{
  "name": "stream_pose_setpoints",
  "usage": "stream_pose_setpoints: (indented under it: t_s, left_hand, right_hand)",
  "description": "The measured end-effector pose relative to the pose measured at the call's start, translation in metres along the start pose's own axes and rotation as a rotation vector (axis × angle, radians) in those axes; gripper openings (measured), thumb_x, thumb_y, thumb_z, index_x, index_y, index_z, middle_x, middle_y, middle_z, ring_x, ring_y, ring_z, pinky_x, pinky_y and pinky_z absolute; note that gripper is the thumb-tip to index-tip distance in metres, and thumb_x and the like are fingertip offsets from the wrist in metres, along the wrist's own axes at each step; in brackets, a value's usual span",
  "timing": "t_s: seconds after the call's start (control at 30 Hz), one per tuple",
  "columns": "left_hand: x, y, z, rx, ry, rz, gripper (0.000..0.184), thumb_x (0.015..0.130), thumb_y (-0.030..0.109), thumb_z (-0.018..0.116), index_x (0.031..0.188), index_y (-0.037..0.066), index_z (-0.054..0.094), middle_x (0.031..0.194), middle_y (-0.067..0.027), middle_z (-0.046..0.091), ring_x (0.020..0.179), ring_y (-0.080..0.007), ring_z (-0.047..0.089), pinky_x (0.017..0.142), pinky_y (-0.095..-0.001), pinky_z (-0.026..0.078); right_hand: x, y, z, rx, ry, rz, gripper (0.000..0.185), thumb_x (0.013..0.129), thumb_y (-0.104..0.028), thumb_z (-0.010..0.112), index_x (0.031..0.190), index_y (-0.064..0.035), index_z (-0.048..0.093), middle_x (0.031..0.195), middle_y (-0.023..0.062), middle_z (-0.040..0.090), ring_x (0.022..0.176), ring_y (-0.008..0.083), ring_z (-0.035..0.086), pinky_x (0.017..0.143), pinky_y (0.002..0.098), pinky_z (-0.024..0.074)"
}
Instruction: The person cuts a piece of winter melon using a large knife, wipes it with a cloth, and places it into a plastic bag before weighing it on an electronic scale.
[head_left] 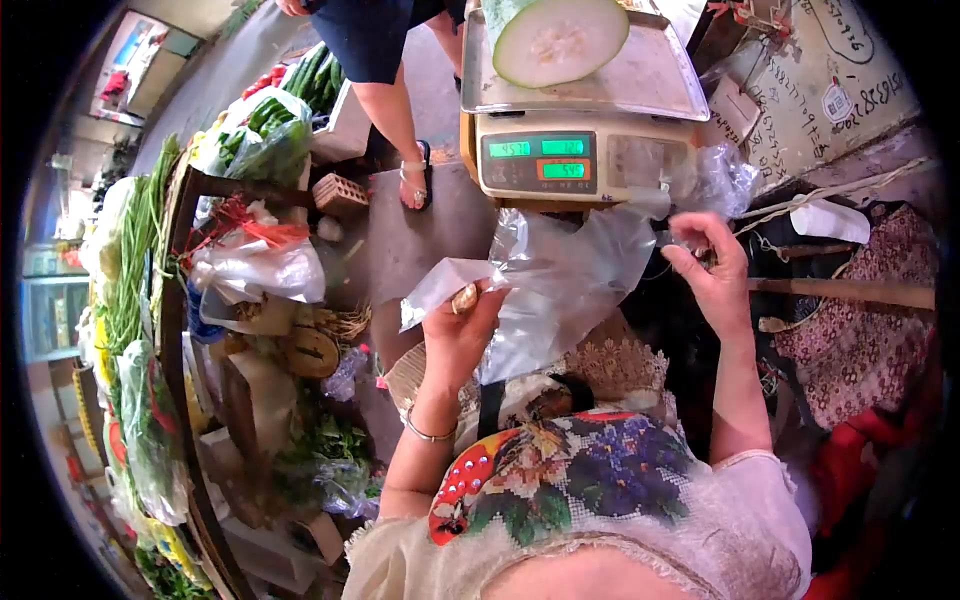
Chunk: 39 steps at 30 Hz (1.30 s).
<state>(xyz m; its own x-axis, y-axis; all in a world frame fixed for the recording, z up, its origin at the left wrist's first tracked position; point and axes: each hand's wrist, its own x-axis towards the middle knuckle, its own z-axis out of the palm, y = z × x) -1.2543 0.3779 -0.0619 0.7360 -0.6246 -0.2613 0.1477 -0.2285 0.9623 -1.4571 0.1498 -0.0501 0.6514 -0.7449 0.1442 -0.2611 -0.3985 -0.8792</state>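
Note:
A clear plastic bag point(565, 285) hangs spread over my lap, below the scale. My left hand point(465, 320) is closed on the bag's left side, with a ring on one finger. My right hand point(715, 265) is raised by the bag's upper right edge, its thumb and index fingertip apart and the other fingers curled. Whether it touches the plastic there is hard to see. A cut winter melon point(560, 40) lies on the metal tray of the digital scale point(645, 165), its pale seeded face toward me. Green digits glow on the scale's display.
A person's leg point(385, 120) and sandalled foot stand left of the scale. Vegetables in bags, including long green beans point(140, 260), line a stall at left. A brick point(340, 195) lies on the floor. At right are a white cup point(830, 220), patterned cloth point(860, 350) and a wooden stick point(840, 291).

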Motion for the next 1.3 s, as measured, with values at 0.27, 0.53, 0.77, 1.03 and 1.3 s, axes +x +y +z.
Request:
stream_pose_setpoints:
  t_s: [0.27, 0.53, 0.77, 1.03, 1.3]
  left_hand:
    - [-0.014, 0.003, -0.012, 0.12, -0.116, 0.255, 0.013, 0.085, 0.002, 0.071, 0.097, 0.0, 0.067, 0.087, -0.0032, 0.068, 0.077, -0.0115, 0.061, 0.069, -0.0273, 0.05]
    - [-0.011, 0.033, -0.025, 0.198, -0.135, 0.198, 0.013, 0.081, -0.006, 0.07, 0.085, 0.003, 0.061, 0.079, 0.0043, 0.059, 0.073, -0.0041, 0.05, 0.066, -0.0186, 0.042]
    - [-0.008, 0.034, -0.026, 0.317, -0.107, 0.315, 0.012, 0.081, -0.006, 0.07, 0.086, 0.001, 0.06, 0.077, -0.0001, 0.059, 0.07, -0.0059, 0.05, 0.064, -0.0202, 0.041]
    - [-0.011, 0.034, -0.03, 0.337, -0.072, 0.39, 0.011, 0.081, -0.007, 0.067, 0.086, 0.001, 0.062, 0.077, -0.0046, 0.059, 0.068, -0.0111, 0.053, 0.062, -0.0235, 0.042]
    - [-0.012, 0.032, -0.03, 0.416, -0.036, 0.452, 0.012, 0.08, -0.006, 0.068, 0.086, 0.0, 0.061, 0.079, -0.0062, 0.06, 0.067, -0.0138, 0.054, 0.062, -0.0243, 0.043]
  right_hand:
    - [0.039, -0.055, 0.05, -0.108, -0.603, -0.526, 0.056, 0.072, -0.03, 0.078, 0.122, -0.0105, 0.06, 0.116, 0.0062, 0.06, 0.119, 0.0269, 0.05, 0.106, 0.0424, 0.0293]
    - [0.011, -0.04, 0.059, 0.072, -0.72, -0.178, 0.021, 0.08, -0.022, 0.073, 0.079, -0.0054, 0.059, 0.073, 0.008, 0.061, 0.063, 0.0257, 0.057, 0.06, 0.0344, 0.0453]
    - [0.007, -0.04, 0.05, 0.222, -0.76, -0.108, 0.03, 0.082, -0.026, 0.074, 0.091, -0.0005, 0.062, 0.092, 0.0132, 0.061, 0.08, 0.0265, 0.06, 0.068, 0.036, 0.047]
    - [-0.011, -0.028, 0.067, 0.199, -0.679, -0.021, 0.017, 0.083, -0.014, 0.07, 0.079, -0.0012, 0.059, 0.067, 0.0085, 0.059, 0.063, 0.0204, 0.059, 0.061, 0.0341, 0.0464]
    - [-0.011, -0.03, 0.064, 0.332, -0.836, 0.098, 0.012, 0.088, -0.012, 0.064, 0.087, -0.0006, 0.062, 0.069, 0.0076, 0.064, 0.065, 0.0185, 0.061, 0.066, 0.0311, 0.0508]
